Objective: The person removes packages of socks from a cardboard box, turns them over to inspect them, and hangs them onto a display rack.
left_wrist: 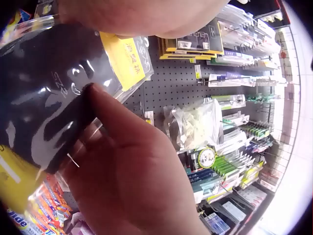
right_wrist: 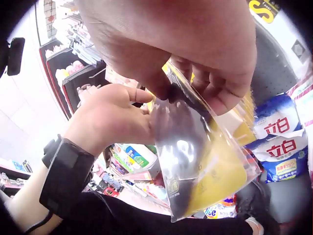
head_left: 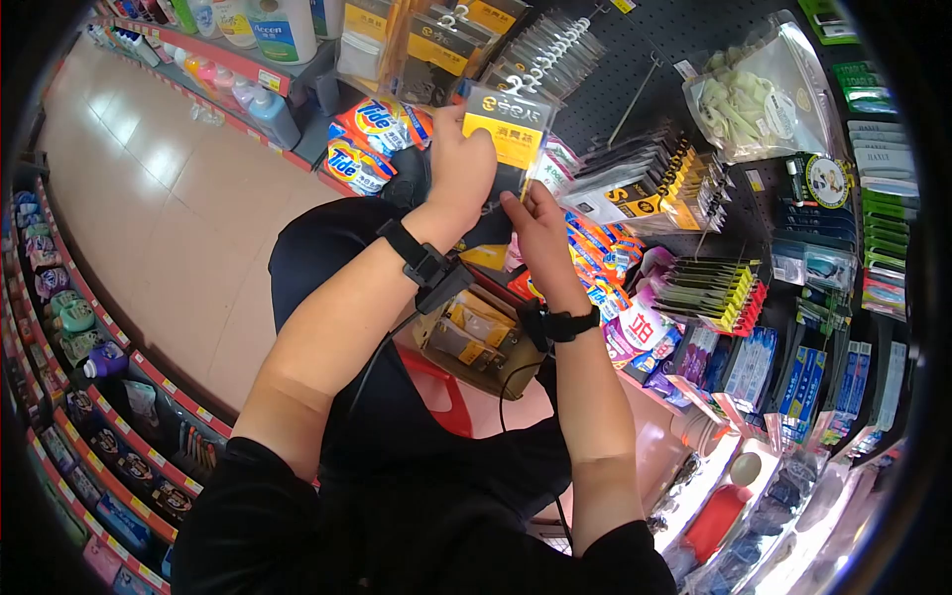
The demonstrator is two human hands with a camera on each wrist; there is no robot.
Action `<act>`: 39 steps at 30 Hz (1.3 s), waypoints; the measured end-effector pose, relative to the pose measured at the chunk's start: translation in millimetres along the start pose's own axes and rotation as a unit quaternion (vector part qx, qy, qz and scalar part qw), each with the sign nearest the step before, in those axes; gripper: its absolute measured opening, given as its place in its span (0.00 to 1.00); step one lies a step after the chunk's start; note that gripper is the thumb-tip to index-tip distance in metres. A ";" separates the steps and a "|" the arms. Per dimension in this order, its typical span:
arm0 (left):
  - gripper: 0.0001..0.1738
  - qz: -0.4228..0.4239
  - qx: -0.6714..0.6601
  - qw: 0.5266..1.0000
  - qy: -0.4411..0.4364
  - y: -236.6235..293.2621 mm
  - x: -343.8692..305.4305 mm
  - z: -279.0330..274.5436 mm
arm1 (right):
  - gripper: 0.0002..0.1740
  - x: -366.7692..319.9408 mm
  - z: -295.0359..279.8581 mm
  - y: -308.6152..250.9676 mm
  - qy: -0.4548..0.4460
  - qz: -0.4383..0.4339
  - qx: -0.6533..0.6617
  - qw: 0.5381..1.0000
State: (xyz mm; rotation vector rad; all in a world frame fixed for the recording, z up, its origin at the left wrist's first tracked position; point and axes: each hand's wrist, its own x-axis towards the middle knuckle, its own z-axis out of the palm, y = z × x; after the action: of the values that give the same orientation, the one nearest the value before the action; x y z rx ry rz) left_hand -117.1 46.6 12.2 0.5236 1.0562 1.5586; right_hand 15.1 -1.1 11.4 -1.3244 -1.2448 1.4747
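A person's left hand [head_left: 462, 167] and right hand [head_left: 543, 236] grip a yellow-labelled plastic packet [head_left: 510, 141] between them, fingers pinching its edges, near hanging packets [head_left: 635, 188] on a dark pegboard [left_wrist: 168, 81], an open cardboard box [head_left: 491, 383] lower down

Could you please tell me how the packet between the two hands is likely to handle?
The packet is probably light, being flat and thin. Its glossy, clear wrapper may feel slippery. It likely bends, though the yellow label might stiffen one part.
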 end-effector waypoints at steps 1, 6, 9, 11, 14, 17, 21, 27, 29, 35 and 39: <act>0.24 0.000 0.000 1.000 0.001 2.6 2.5 -2.3 | 0.08 5.7 4.2 0.1 0.000 0.000 0.000 1.000; 0.31 0.063 0.034 0.996 0.054 12.0 24.6 -18.0 | 0.11 36.3 27.2 -7.0 -0.045 -0.045 -0.008 0.998; 0.38 0.093 0.057 0.992 0.057 19.8 29.9 -26.3 | 0.11 56.9 39.3 -5.6 -0.056 -0.063 -0.030 0.996; 0.38 0.100 0.079 0.990 0.067 28.0 30.9 -28.4 | 0.11 66.3 46.3 -9.1 -0.054 -0.043 -0.027 0.997; 0.40 0.094 0.075 0.990 0.072 29.6 38.1 -34.2 | 0.12 72.9 53.7 -14.2 -0.054 -0.050 -0.036 0.997; 0.40 0.107 0.056 0.991 0.056 27.7 45.8 -39.7 | 0.12 76.6 59.0 -16.1 -0.048 -0.042 -0.025 0.998; 0.41 0.093 0.063 0.992 0.051 24.8 51.5 -44.0 | 0.12 84.2 61.0 -9.6 -0.041 -0.021 -0.008 0.999; 0.42 0.098 0.095 0.990 0.046 28.6 48.5 -44.2 | 0.12 84.8 72.0 -25.3 -0.032 0.043 -0.006 0.999; 0.41 0.114 0.136 0.983 0.044 29.5 47.3 -44.9 | 0.13 94.7 75.5 -19.0 -0.037 0.037 0.029 0.998; 0.40 0.137 0.238 0.960 0.056 34.7 42.2 -41.2 | 0.11 125.9 83.4 0.2 -0.068 0.035 0.120 0.990; 0.39 0.132 0.222 0.965 0.047 30.2 44.9 -41.5 | 0.09 148.7 91.6 6.0 -0.078 0.051 0.197 0.976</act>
State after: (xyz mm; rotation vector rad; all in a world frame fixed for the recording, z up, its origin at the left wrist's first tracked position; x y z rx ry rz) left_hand -178.8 75.3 7.5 0.9343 1.4708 1.5878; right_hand -97.6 125.9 -29.7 -1.0340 -0.9220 1.8162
